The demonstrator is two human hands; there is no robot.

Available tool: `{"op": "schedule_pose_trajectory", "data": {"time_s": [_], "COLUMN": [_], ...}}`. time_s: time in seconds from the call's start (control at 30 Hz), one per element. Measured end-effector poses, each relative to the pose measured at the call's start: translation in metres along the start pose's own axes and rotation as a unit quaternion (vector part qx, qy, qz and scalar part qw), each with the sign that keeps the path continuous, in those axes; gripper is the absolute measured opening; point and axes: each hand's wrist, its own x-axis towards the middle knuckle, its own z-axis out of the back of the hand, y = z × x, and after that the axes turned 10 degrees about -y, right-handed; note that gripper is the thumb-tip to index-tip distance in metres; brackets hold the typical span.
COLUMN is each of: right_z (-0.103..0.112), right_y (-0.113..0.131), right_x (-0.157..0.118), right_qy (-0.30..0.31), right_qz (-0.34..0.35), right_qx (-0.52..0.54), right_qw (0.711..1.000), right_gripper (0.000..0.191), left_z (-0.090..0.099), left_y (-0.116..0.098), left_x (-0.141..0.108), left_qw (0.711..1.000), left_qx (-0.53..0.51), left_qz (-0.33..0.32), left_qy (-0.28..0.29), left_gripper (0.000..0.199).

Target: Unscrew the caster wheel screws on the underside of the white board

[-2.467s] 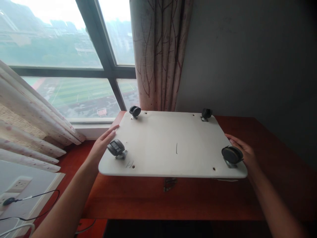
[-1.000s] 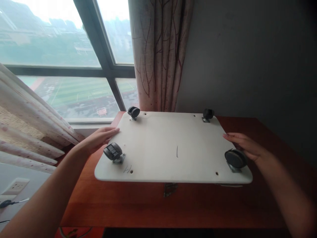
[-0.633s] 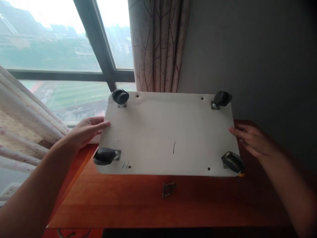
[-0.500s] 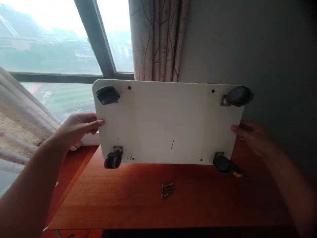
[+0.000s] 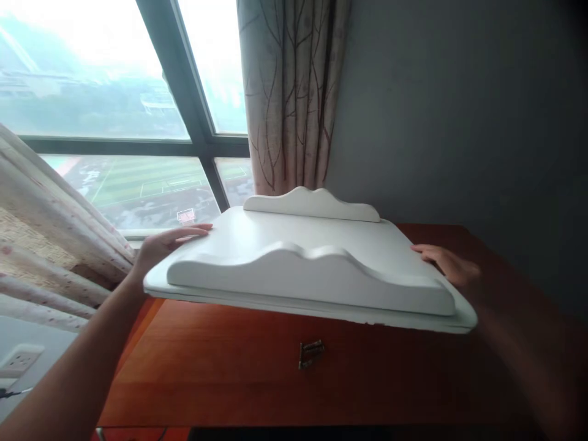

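Note:
A white board (image 5: 229, 234) is held up over the reddish-brown table, its smooth top face turned upward and tilted a little. Two wavy-edged white rails stand on it, the front rail (image 5: 294, 282) along the near side and the back rail (image 5: 312, 204) along the far side. My left hand (image 5: 172, 241) grips the left end, fingers on the top edge. At the opposite end, my right hand (image 5: 450, 264) is closed on the edge. The board's underside and its casters are hidden now.
Several metal bolts (image 5: 311, 354) lie on the table (image 5: 220, 367) below the board. Behind are a window (image 5: 197, 144), a patterned curtain (image 5: 291, 92) and a grey wall (image 5: 436, 110). A wall socket (image 5: 21, 360) is at lower left.
The board has been turned over: its underside with black casters faced me before, and its top with the two rails shows now. Both hands have stayed on its ends.

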Motion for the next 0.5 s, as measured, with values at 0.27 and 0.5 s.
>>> {"op": "schedule_pose_trajectory", "data": {"time_s": [0.27, 0.5], "right_z": [-0.032, -0.046], "right_y": [-0.02, -0.028], "right_x": [-0.014, -0.015], "right_qy": [0.026, 0.031], "right_qz": [0.136, 0.139], "right_qx": [-0.012, 0.009], "right_qw": [0.99, 0.99], "right_gripper": [0.056, 0.053], "left_z": [-0.008, -0.017], "left_y": [0.019, 0.033], "left_x": [-0.013, -0.021], "left_qw": [0.999, 0.999], "left_qx": [0.009, 0.017], "left_qz": [-0.031, -0.03], "left_qy": [0.029, 0.009], "left_gripper": [0.043, 0.044]}}
